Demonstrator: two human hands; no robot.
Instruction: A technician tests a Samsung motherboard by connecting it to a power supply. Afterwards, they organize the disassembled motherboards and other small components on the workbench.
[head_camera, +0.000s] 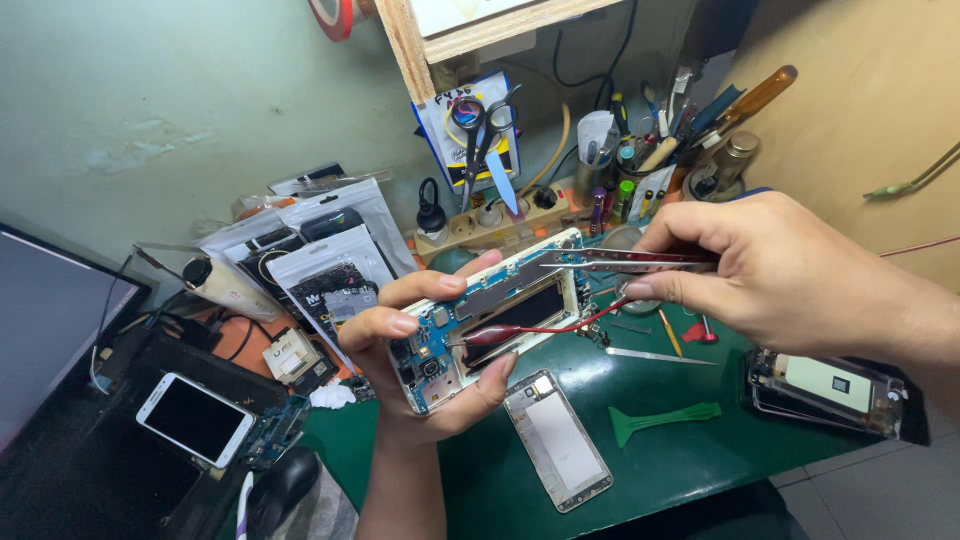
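My left hand (420, 345) holds an opened phone (520, 305) with its back off, so the circuit board and the dark battery bay show. My right hand (770, 270) pinches metal tweezers (600, 260) whose tips reach over the phone's upper edge. A thin red tool (550, 328) also runs from my right hand into the battery bay. Both hands hover above the green mat (680, 460).
On the mat lie a phone back panel (557, 440), a green plastic pry tool (665, 417) and a clear-cased phone part (830, 390). A white phone (195, 418) lies at left. Scissors (480, 140), a tool cup (650, 140) and bagged parts (320, 260) stand behind.
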